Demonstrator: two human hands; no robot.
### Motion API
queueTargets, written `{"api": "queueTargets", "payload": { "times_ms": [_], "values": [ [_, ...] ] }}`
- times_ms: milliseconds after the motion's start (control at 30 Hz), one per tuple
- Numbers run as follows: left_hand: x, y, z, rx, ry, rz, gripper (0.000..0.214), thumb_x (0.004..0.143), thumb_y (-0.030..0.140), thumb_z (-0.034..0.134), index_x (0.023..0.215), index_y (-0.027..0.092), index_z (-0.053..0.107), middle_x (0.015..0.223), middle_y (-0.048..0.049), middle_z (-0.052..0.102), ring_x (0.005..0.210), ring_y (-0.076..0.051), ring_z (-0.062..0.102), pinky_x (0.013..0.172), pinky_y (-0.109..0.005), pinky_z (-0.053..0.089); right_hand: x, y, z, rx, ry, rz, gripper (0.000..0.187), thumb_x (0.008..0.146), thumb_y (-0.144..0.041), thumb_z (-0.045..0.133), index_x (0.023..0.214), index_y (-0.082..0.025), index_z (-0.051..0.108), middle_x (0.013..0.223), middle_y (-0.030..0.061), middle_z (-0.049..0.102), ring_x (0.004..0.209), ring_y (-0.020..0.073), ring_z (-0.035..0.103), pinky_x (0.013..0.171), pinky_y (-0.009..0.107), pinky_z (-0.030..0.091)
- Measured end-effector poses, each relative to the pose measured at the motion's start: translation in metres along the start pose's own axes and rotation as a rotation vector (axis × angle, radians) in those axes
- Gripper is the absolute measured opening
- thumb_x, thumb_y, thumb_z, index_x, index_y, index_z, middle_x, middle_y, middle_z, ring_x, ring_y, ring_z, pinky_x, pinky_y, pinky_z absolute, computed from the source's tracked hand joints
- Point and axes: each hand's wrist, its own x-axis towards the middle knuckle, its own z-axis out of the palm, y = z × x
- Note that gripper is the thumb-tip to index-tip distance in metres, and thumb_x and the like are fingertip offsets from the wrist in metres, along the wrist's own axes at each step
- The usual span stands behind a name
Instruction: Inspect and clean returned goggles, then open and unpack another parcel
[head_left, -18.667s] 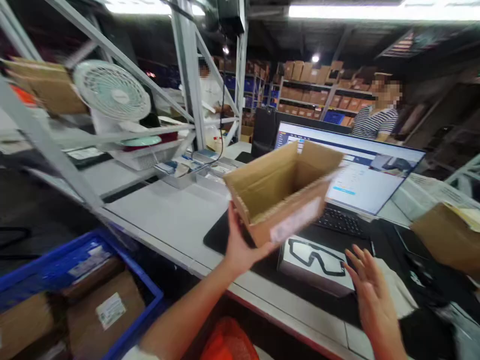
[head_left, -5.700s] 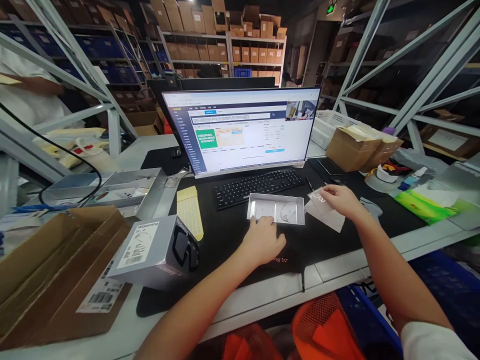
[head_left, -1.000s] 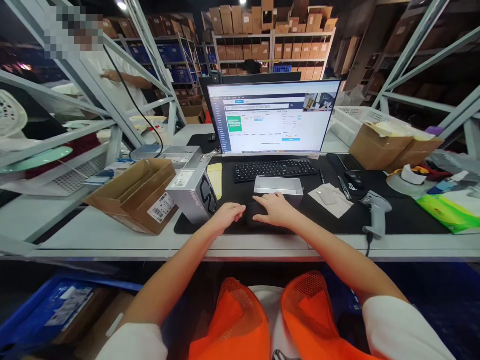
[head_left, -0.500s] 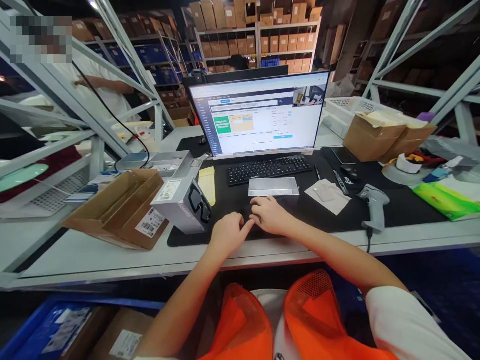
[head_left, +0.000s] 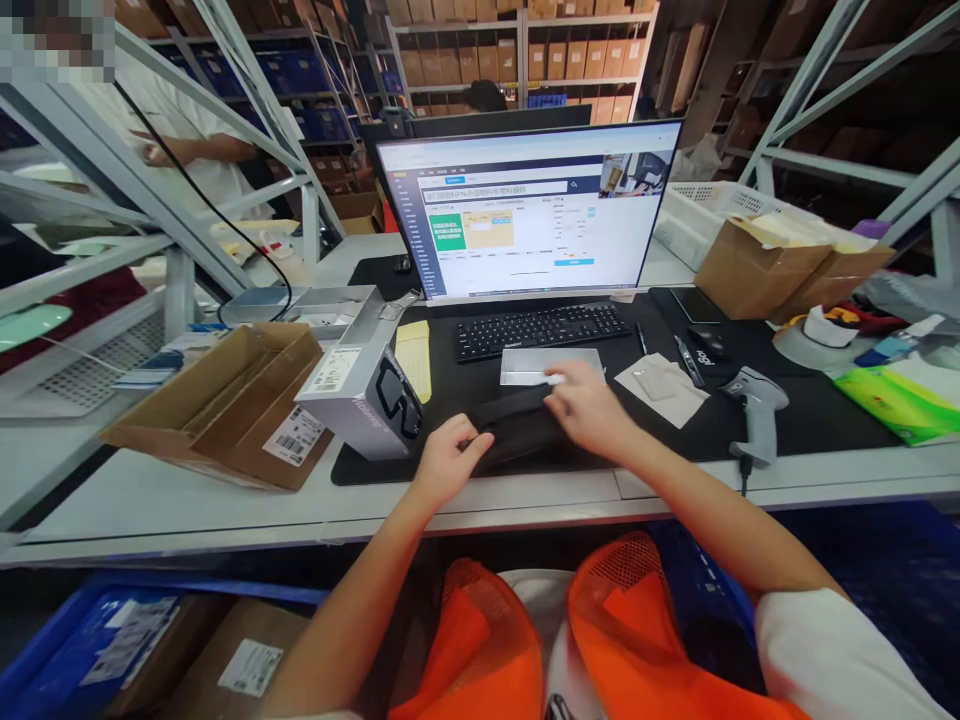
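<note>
My left hand (head_left: 452,455) is closed at the near left end of a dark, flat, soft-looking item (head_left: 514,412) above the black desk mat. At its other end my right hand (head_left: 589,405) is pinched and slightly blurred, with a small white bit at its fingertips. Black on black, the item's exact kind and outline are hard to make out. Just beyond the right hand lies an open, shallow silver-white box tray (head_left: 517,368). A grey product box (head_left: 360,405) with a black loop-shaped picture stands left of my left hand.
An open cardboard box (head_left: 217,410) is at left, beside a yellow notepad (head_left: 413,360). Behind are a keyboard (head_left: 544,331) and monitor (head_left: 525,220). To the right are a white paper sheet (head_left: 664,390), a barcode scanner (head_left: 757,415) and a mouse (head_left: 709,345). A person (head_left: 195,150) stands back left.
My hands have moved apart, the right one going right and forward to the tray's edge. The dark item now shows stretched between them. The camera view has tilted slightly down.
</note>
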Motion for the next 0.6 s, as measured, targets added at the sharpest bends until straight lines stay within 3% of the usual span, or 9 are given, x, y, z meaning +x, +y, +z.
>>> {"api": "queueTargets", "payload": {
  "times_ms": [133,200,300,467,600],
  "values": [
    [-0.002,-0.010,-0.006,0.107,0.112,0.038,0.037,0.093,0.041,0.057,0.063,0.020,0.054,0.078,-0.0035,0.053,0.075,-0.018,0.053,0.071,-0.033,0.045,-0.018,0.010,-0.018,0.230,0.110,0.220,0.036,0.102,-0.036,0.042,0.068,-0.024,0.047,0.121,0.0119,0.065,0.112,0.0272,0.061,0.100,0.048,0.049],
    [0.005,-0.006,0.000,0.227,0.161,0.147,0.033,0.092,0.042,0.059,0.069,0.020,0.064,0.104,-0.0106,0.062,0.101,-0.025,0.058,0.090,-0.042,0.048,-0.021,0.002,-0.017,0.294,0.148,0.280,0.036,0.103,-0.039,0.041,0.070,-0.024,0.047,0.117,0.0111,0.066,0.109,0.0257,0.063,0.097,0.045,0.050],
    [0.015,0.006,0.011,0.276,0.070,0.345,0.035,0.093,0.044,0.058,0.069,0.022,0.069,0.137,-0.0104,0.059,0.133,-0.034,0.046,0.111,-0.054,0.037,-0.024,-0.007,-0.015,0.285,0.156,0.300,0.036,0.103,-0.041,0.041,0.072,-0.024,0.048,0.119,0.0106,0.066,0.112,0.0257,0.062,0.100,0.044,0.049],
    [0.009,0.015,0.012,0.148,0.093,0.421,0.048,0.095,0.040,0.054,0.051,0.022,0.060,0.113,-0.0086,0.072,0.120,-0.030,0.056,0.107,-0.056,0.041,-0.052,0.022,-0.013,0.203,0.088,0.309,0.042,0.101,-0.045,0.044,0.065,-0.024,0.046,0.121,0.0122,0.066,0.116,0.0289,0.059,0.105,0.051,0.046],
    [0.006,0.010,0.019,0.061,0.013,0.319,0.047,0.099,0.035,0.046,0.059,0.022,0.068,0.141,-0.0064,0.062,0.140,-0.030,0.045,0.116,-0.055,0.036,-0.076,0.047,-0.009,0.148,-0.031,0.335,0.034,0.101,-0.038,0.044,0.072,-0.023,0.053,0.124,0.0128,0.064,0.124,0.0284,0.057,0.109,0.053,0.046]
  ]
}}
